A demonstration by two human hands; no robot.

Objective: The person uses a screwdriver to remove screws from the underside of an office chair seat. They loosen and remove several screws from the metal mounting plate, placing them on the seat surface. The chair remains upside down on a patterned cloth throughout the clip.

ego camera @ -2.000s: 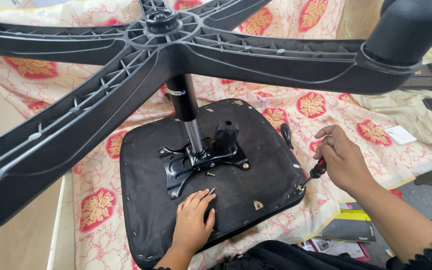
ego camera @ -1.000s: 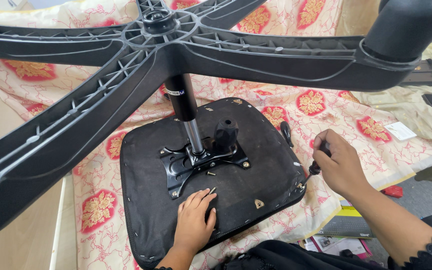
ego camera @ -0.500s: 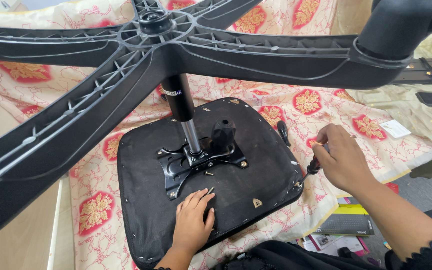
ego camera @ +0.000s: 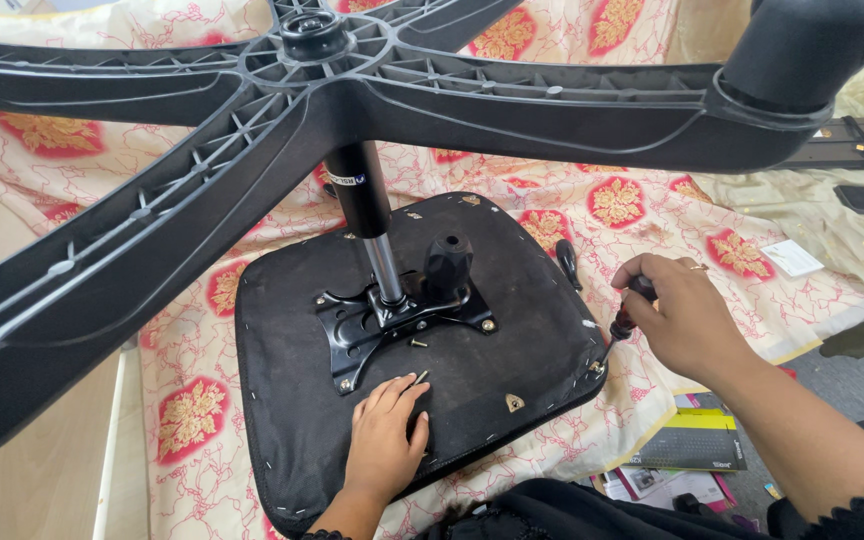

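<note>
So everything here hangs off the upturned seat pan [ego camera: 512, 300], the black padded square lying bottom-up on the flowery bedsheet [ego camera: 652, 220]. The right hand [ego camera: 677, 315] is off the seat's right edge, clenched around the dark handle of a screwdriver [ego camera: 620, 326]. The tool's long axis slants down and to the left, from the fist toward the seat's right-hand near corner, and the tip sits right at the rim there, at what looks like a small fitting, though it's too small to say if the tip is seated in anything. That's the right hand's side for sure; the left hand [ego camera: 384, 447] is well away from that corner, flat and loose on the seat's near part, fingers spread, gripping nothing, just pressing down on the fabric. Its fingertips are just short of the metal mounting plate [ego camera: 372, 335] in the seat's middle, with a loose screw [ego camera: 419, 345] lying between plate and fingers. The gas column [ego camera: 367, 215] rises from that plate up to the star base [ego camera: 352, 90], which hangs over the far half of the seat
</note>
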